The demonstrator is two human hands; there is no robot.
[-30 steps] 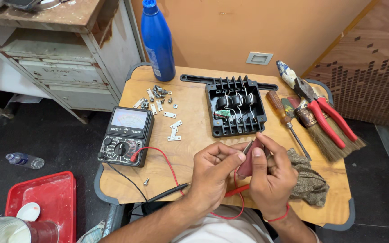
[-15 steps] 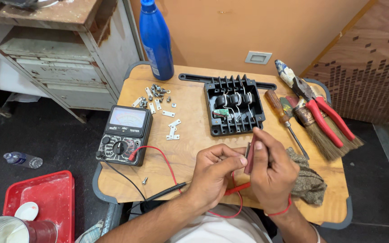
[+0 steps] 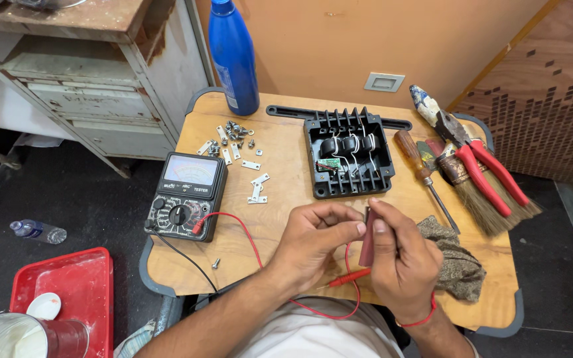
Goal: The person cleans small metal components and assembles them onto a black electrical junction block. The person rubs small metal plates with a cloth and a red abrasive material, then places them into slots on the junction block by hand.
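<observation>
Right hand (image 3: 402,265) closed around a dark red, flat, slender part (image 3: 367,238), held upright above the front edge of the wooden table (image 3: 286,199); left hand (image 3: 316,242) pinches the part's top end with thumb and forefinger, so both hands meet on it. The part's exact kind cannot be told. A red probe (image 3: 347,278) lies just below the hands, its red lead (image 3: 240,229) running toward 9 o'clock to the analogue multimeter (image 3: 184,195). At 12 o'clock of the hands — a black finned housing (image 3: 347,159), open on top, holding black coils, white wires and a small green board. At 3 o'clock, touching the right hand, a crumpled cloth (image 3: 455,262). Toward 1 o'clock: screwdriver (image 3: 419,166), brush (image 3: 479,195), red-handled pliers (image 3: 482,166). At 11 o'clock — loose screws and metal plates (image 3: 240,149), and a blue bottle (image 3: 233,56) beyond.
</observation>
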